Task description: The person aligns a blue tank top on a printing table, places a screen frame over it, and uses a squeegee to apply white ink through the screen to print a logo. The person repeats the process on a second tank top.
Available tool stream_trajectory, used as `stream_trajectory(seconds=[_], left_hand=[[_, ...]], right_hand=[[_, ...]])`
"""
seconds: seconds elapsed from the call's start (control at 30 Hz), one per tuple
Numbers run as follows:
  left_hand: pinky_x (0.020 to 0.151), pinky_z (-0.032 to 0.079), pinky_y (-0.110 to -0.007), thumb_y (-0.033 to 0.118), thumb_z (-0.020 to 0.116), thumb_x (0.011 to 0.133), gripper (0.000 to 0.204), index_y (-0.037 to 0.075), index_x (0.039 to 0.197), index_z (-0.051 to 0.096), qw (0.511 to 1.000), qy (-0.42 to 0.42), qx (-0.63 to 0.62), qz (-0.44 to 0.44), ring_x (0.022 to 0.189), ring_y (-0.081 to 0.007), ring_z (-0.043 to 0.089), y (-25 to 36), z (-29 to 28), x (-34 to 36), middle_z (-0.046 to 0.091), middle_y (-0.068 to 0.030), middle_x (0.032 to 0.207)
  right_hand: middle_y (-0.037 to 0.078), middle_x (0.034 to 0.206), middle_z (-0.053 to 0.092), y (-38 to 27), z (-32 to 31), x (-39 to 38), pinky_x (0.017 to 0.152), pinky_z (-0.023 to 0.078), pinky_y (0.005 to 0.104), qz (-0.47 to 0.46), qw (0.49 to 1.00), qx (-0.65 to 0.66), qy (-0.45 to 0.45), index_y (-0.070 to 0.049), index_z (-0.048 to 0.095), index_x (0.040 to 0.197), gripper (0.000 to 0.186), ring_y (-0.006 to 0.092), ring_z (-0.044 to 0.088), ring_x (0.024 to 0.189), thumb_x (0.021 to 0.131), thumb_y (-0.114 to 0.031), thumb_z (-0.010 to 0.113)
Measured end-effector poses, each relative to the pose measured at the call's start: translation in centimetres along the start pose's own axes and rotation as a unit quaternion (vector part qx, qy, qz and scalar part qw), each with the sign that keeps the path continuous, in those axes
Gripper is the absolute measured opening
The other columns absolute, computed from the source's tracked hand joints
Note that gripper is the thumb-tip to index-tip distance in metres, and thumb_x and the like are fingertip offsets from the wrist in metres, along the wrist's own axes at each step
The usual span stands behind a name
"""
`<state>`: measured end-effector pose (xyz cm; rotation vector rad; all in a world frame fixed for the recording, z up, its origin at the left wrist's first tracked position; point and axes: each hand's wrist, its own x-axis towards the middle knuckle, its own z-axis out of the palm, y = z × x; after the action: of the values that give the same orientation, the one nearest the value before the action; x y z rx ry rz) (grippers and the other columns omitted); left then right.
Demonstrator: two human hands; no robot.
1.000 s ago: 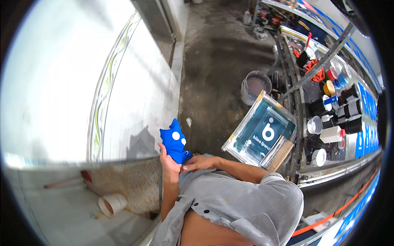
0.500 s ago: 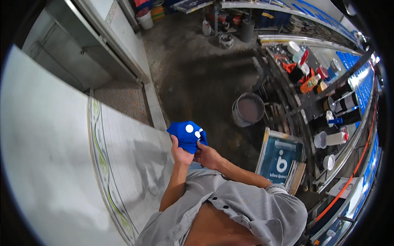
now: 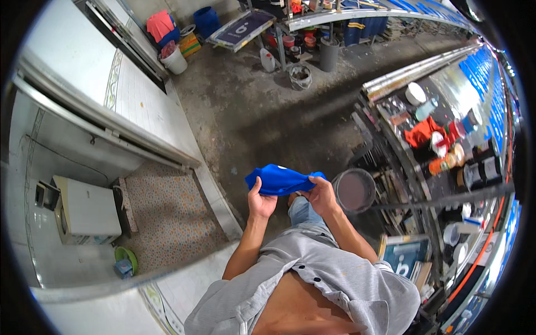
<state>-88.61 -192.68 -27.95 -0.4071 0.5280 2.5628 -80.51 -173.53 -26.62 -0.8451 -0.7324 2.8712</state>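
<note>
A piece of blue cloth point(image 3: 279, 180) stretches between my two hands in front of my body, its folds pulled sideways. Only a small bit of white print shows on its upper edge. My left hand point(image 3: 262, 203) pinches the cloth's left end, thumb on top. At the other end, my right hand point(image 3: 322, 196) grips it between thumb and fingers. The fingers of both hands are partly hidden beneath the cloth.
Right of my hands stands a bucket point(image 3: 355, 190) of murky liquid. A long workbench holds an orange bottle point(image 3: 442, 164), a red cloth point(image 3: 422, 132) and tubs. Leftward, a doorway opens on a white washing machine point(image 3: 86, 209). A framed screen point(image 3: 241, 29) leans ahead.
I have moved forward, and the doorway's room now shows more. My hands have spread apart, drawing the cloth out wide. Its large white dots have mostly gone out of sight.
</note>
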Motion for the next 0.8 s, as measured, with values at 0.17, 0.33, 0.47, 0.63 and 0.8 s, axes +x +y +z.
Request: stream_trajectory(seconds=[0.17, 0.33, 0.47, 0.63, 0.8], left_hand=[[0.109, 0.046, -0.048, 0.030, 0.073, 0.091, 0.048, 0.006, 0.130, 0.060, 0.998, -0.064, 0.004, -0.012, 0.123, -0.0288, 0.060, 2.0, 5.3, 11.3, 0.064, -0.0120, 0.132], [0.119, 0.030, -0.054, 0.069, 0.068, 0.079, 0.097, 0.008, 0.149, 0.043, 0.930, -0.338, -0.048, -0.134, 0.141, -0.0334, 0.041, 1.4, 9.3, 20.1, 0.042, -0.0147, 0.154], [0.120, 0.026, -0.055, 0.082, 0.051, 0.081, 0.100, 0.016, 0.155, 0.036, 0.929, -0.261, -0.071, -0.252, 0.145, -0.0337, 0.035, -2.4, 14.8, 29.4, 0.036, -0.0085, 0.159], [0.114, 0.036, -0.050, 0.054, 0.045, 0.099, 0.066, 0.010, 0.148, 0.044, 0.941, -0.134, 0.053, -0.305, 0.136, -0.0309, 0.048, -3.5, 22.5, 44.2, 0.050, -0.0109, 0.149], [0.113, 0.036, -0.050, 0.050, 0.038, 0.100, 0.060, 0.007, 0.139, 0.054, 0.869, -0.226, 0.044, -0.439, 0.134, -0.0309, 0.050, -5.4, 26.8, 58.6, 0.056, -0.0111, 0.143]], right_hand=[[0.009, 0.106, 0.069, -8.2, 6.5, 11.4, 0.100, 0.049, 0.0468, 0.004, 0.998, 0.021, -0.059, -0.007, 0.063, 0.097, 0.015, 0.0259, 0.066, 0.102, 0.084, -0.014, 0.059], [0.019, 0.121, 0.067, -20.4, 13.5, 17.8, 0.104, 0.047, 0.0447, 0.020, 0.978, 0.084, -0.190, 0.000, 0.060, 0.123, 0.047, 0.0302, 0.064, 0.112, 0.080, -0.019, 0.060], [0.019, 0.120, 0.067, -27.6, 14.7, 23.4, 0.099, 0.052, 0.0431, -0.030, 0.980, -0.016, -0.195, 0.005, 0.055, 0.130, 0.054, 0.0297, 0.067, 0.106, 0.082, -0.020, 0.063], [0.019, 0.120, 0.067, -32.9, 11.9, 32.7, 0.096, 0.055, 0.0423, -0.067, 0.994, -0.019, -0.079, 0.006, 0.055, 0.129, 0.049, 0.0272, 0.068, 0.104, 0.086, -0.016, 0.063], [0.017, 0.118, 0.068, -40.0, 10.7, 38.7, 0.097, 0.054, 0.0439, -0.173, 0.982, -0.046, 0.066, 0.003, 0.059, 0.124, 0.046, 0.0285, 0.067, 0.109, 0.084, -0.020, 0.064]])
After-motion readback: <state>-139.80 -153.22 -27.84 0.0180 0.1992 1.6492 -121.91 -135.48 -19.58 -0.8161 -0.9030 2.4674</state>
